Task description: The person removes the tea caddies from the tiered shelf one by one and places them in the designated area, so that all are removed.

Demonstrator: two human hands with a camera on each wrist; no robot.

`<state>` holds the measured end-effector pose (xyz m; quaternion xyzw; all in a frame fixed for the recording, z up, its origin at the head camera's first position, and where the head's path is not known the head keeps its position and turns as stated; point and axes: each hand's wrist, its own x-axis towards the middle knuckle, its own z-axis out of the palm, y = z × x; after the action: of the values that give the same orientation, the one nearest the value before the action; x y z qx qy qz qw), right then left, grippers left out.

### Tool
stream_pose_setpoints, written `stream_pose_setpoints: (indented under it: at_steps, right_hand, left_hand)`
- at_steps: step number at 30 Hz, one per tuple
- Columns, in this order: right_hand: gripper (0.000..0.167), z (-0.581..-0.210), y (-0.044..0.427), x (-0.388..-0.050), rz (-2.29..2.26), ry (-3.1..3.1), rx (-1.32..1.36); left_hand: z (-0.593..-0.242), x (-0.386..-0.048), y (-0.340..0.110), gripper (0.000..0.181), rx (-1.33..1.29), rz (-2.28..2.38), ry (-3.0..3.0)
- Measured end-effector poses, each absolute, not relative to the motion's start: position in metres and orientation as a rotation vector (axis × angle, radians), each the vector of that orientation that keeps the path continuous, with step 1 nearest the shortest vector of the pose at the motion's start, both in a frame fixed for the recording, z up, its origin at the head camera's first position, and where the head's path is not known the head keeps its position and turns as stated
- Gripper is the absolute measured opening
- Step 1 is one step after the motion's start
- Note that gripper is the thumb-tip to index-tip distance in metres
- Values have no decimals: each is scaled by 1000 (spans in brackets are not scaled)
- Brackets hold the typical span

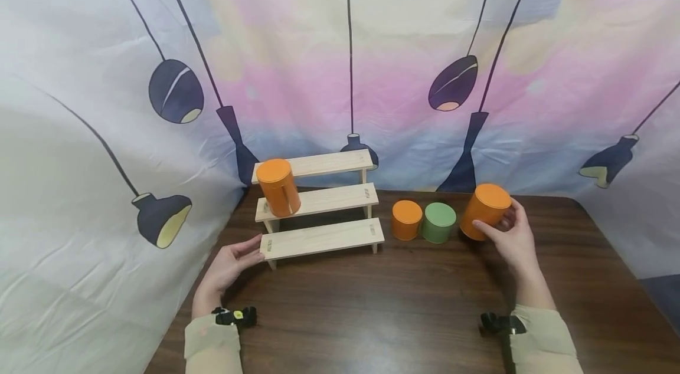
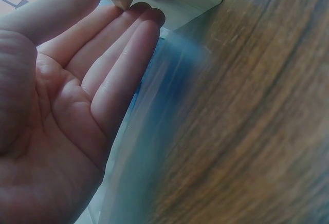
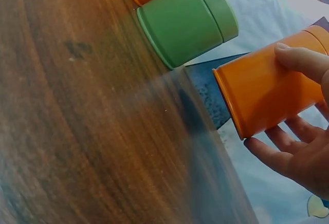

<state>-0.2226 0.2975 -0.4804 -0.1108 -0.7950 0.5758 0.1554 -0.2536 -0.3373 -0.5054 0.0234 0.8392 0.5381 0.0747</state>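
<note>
In the head view my right hand [image 1: 512,238] holds a tall orange canister [image 1: 484,209], thumb on the near side and fingers behind. It tilts slightly and looks raised off the tabletop; the right wrist view shows its rimmed base. My left hand [image 1: 234,265] pinches the left end of the lowest step of a three-step wooden rack [image 1: 324,238], its fingers nearly straight in the left wrist view. On the middle step's left end stands another tall orange canister [image 1: 278,188]. Right of the rack, a short orange canister [image 1: 406,220] and a short green canister [image 1: 439,223] stand side by side.
The dark wooden table [image 1: 361,309] extends in front of the rack and canisters. Behind it hangs a cloth backdrop [image 1: 297,67] printed with lamps, close to the table's back edge. Dark wrist straps [image 1: 236,317] are on both arms.
</note>
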Motion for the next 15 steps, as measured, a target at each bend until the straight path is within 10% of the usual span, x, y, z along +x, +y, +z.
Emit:
stream_pose_setpoints:
  at_steps: [15]
  right_hand:
    - [107,-487,296,-223,1670,-2331,-323]
  left_hand:
    - [-507,-255,-336,64,77,1650,2509]
